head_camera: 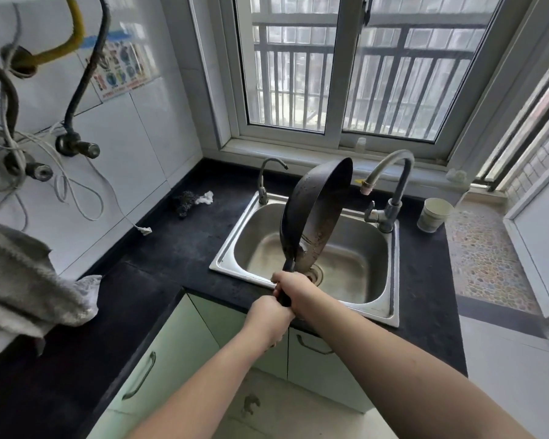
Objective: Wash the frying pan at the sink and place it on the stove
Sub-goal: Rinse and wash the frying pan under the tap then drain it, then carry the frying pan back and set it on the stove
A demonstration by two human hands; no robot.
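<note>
Daylight floods in through the window (355, 71) straight ahead, bright enough that the view beyond its bars washes out to pale haze, while the dark countertop (171, 248) stays dim and shows only faint, soft shadows. The steel sink (371, 248) catches a mild sheen rather than hard glare. The wide-angle lens bends the window frame and wall tiles (133, 128) toward the edges, and the corners look slightly soft and smeared.
</note>
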